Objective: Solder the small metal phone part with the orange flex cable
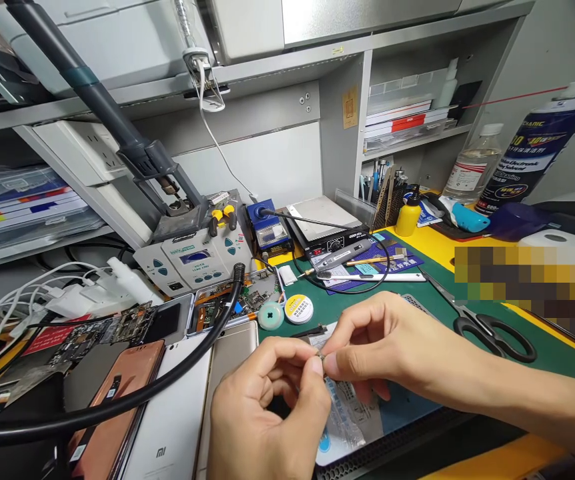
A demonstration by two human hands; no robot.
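Observation:
My left hand (pixel 272 407) and my right hand (pixel 392 347) meet at the front middle of the bench. Thumb and index finger of each are pinched on one tiny part (pixel 320 357), mostly covered by the fingertips and too small to name. Below them lies a clear plastic bag (pixel 347 417) over a pale printed surface. Just beyond my fingers are a round tin with a yellow-and-white lid (pixel 299 309) and a mint-green round piece with a dark centre (pixel 271 315).
Black-handled scissors (pixel 492 327) lie right on the green mat (pixel 417 310). Phones, including a white one (pixel 167 407), crowd the left under a thick black hose (pixel 187 357). Behind stand a rework station (pixel 192 257), a toothbrush (pixel 372 276), a yellow bottle (pixel 407 213) and a spray can (pixel 532 150).

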